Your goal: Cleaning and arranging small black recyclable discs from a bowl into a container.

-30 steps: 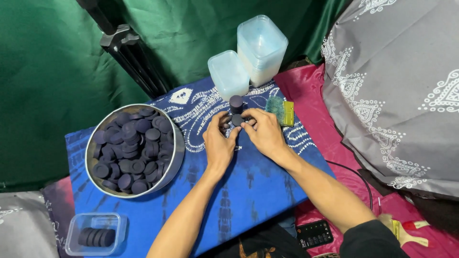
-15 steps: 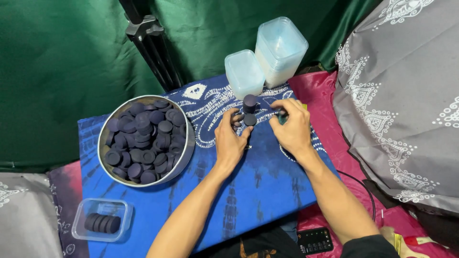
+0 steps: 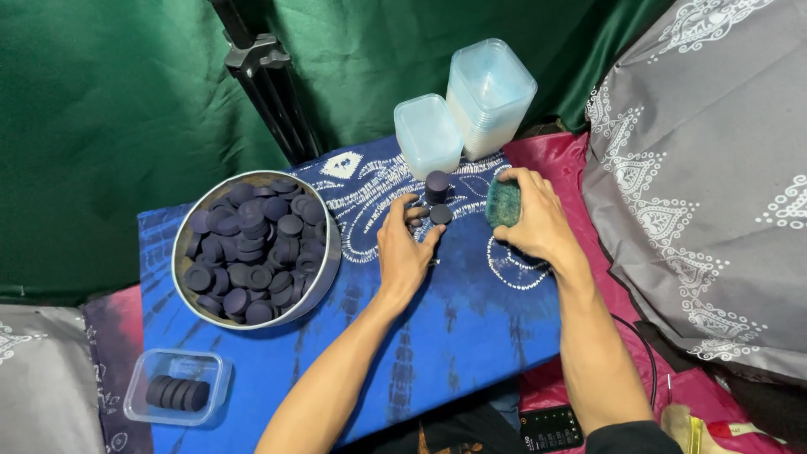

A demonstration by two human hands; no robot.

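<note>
While the left hand pinches a dark disc, right hand grip closed around green sponge.

A round metal bowl is sitting on the left part of a blue patterned cloth, holding a heap of dark discs. A small clear box with a few discs is lying at the lower left. Two stacks of clear tubs are standing at the back, against a green curtain. A grey patterned cushion is filling the right side
</note>
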